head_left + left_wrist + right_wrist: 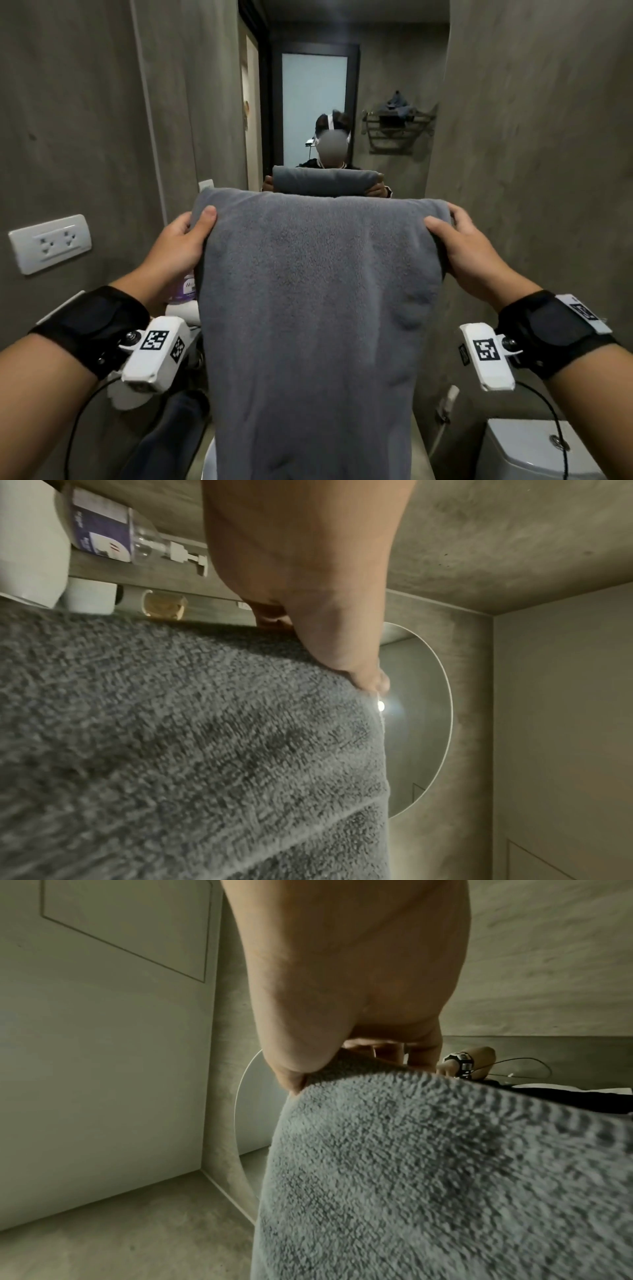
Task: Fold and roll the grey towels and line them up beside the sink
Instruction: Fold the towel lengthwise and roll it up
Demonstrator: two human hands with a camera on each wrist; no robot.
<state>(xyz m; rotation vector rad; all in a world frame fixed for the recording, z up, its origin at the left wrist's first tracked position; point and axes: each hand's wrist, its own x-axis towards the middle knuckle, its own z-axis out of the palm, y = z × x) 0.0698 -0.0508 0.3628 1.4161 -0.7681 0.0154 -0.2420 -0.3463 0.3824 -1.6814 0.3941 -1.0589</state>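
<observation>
Grey terry towel (318, 308) is hanging in the air in front of the person, folded over at its top edge and draping straight down past the bottom of the head view. Left hand (178, 246) is gripping the upper left corner: the thumb is lying on the near face and the fingers (270, 615) are curling behind the fold, clamped on the cloth. Right hand (469, 253) is gripping the upper right corner the same way, thumb in front, fingers (387, 1050) wrapping over the top edge. Both hands are holding the fold level. An oval mirror (311, 102) on the concrete wall ahead is reflecting the person and the towel's top fold. A pump bottle (137, 539) with a purple label is showing beyond the left hand. A double wall socket (49, 243) is sitting on the left wall, and a toilet cistern (527, 448) is appearing at lower right.
</observation>
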